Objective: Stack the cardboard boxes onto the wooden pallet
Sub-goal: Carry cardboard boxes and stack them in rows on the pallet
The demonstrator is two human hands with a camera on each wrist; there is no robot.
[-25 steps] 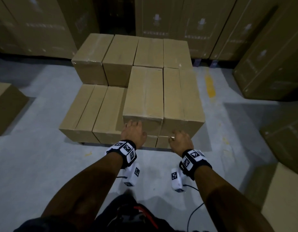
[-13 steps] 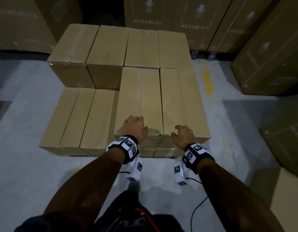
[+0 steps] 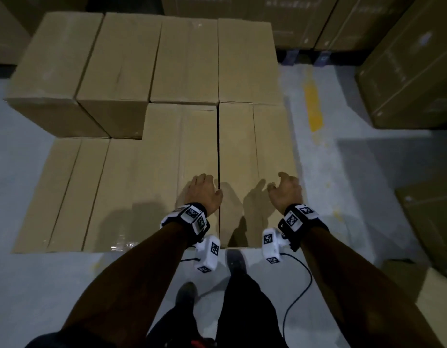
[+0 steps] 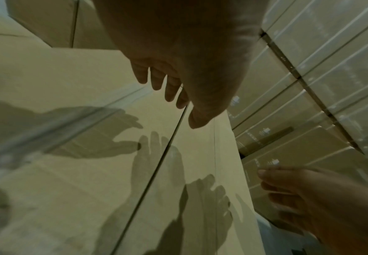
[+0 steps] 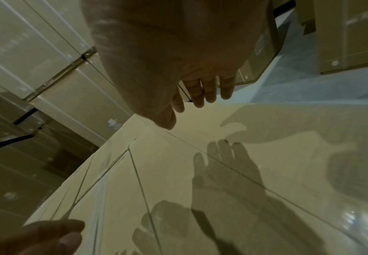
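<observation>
Cardboard boxes, plain brown, fill the middle of the head view in a stepped block on the grey floor (image 3: 343, 187); the pallet beneath them cannot be seen. The far row (image 3: 152, 59) stands four wide at the upper level. In front of it, on the right, two more upper boxes lie side by side, the left upper box (image 3: 182, 151) and the right upper box (image 3: 255, 146), with a dark seam between them. To their left, the lower boxes (image 3: 74, 197) sit a step down, their tops bare.

The left hand (image 3: 203, 193) hangs over the near part of the left upper box, close to the seam; the left wrist view shows its fingers (image 4: 170, 89) loosely spread above the cardboard, with shadows beneath, holding nothing. The right hand (image 3: 286, 190) is over the right upper box near its right edge, its fingers (image 5: 209, 91) lightly curled and also apart from the surface. Each grip is slack and empty.

Both wrists carry black bands with white marker blocks (image 3: 207, 252). Taller wrapped cartons (image 3: 405, 71) stand behind and to the right. A yellow mark (image 3: 312, 106) lies on the floor beside the stack.
</observation>
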